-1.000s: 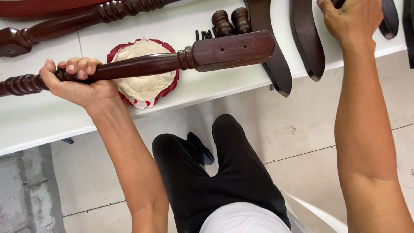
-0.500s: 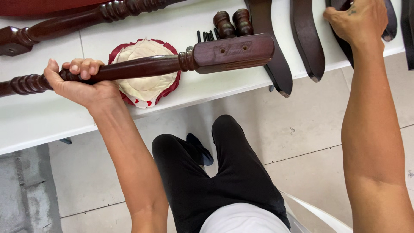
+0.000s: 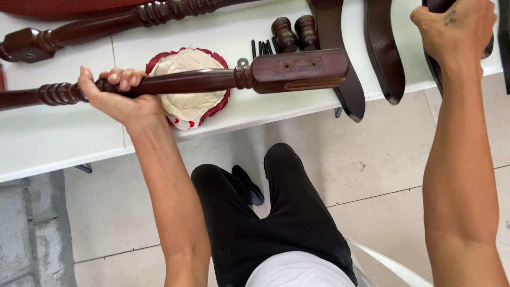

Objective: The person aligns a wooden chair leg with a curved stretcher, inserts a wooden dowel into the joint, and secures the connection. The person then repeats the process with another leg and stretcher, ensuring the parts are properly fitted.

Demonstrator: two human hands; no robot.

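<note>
1 turned wooden leg (image 3: 212, 79) lies across the near edge of the white table (image 3: 64, 143), over a round padded cushion (image 3: 186, 87). The left hand (image 3: 119, 98) is clenched around its slim shaft, while the heavy square block end juts past the grip. That weight could twist the leg loose and knock the 2 small knobs (image 3: 295, 32). The right hand (image 3: 451, 32) wraps a dark curved piece (image 3: 438, 64) at the edge, which could slide off.

you look down on a white table (image 3: 64, 143) over pale beige floor tiles (image 3: 382, 159), with a rough grey concrete strip (image 3: 32, 234) at left.
</note>
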